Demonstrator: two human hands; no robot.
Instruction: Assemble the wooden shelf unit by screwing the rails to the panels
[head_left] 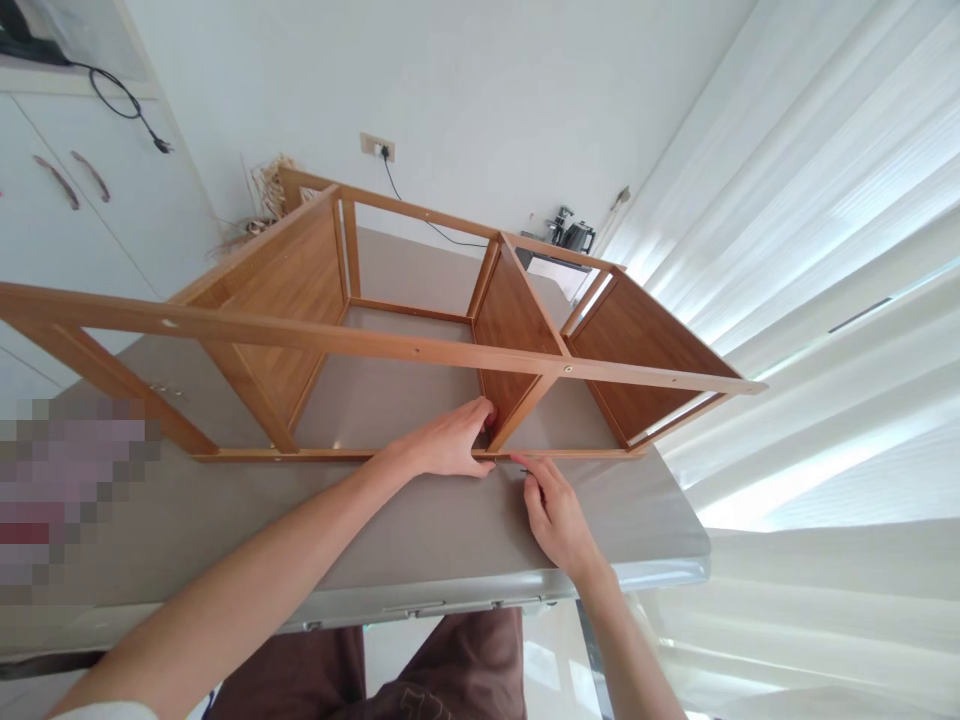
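A brown wooden shelf rack (465, 350) lies on its side on the grey-covered table (420, 525). My left hand (454, 440) grips its bottom rail (420, 456), thumb in front and fingers behind, right beside the foot of the middle shelf panel (514, 335). Just right of that joint, my right hand (555, 505) is closed with its index finger reaching to the rail. A small thin metal tool (526, 470), perhaps a hex key, shows between its finger and thumb; most of it is hidden. A bolt head (568, 369) sits in the upper rail.
White curtains (840, 330) hang close on the right. White cabinets (67, 220) stand at the left, with a loose black plug cord (127, 105) above. A wall socket (377, 147) has a cord plugged in. A black kettle (579, 237) stands behind the rack.
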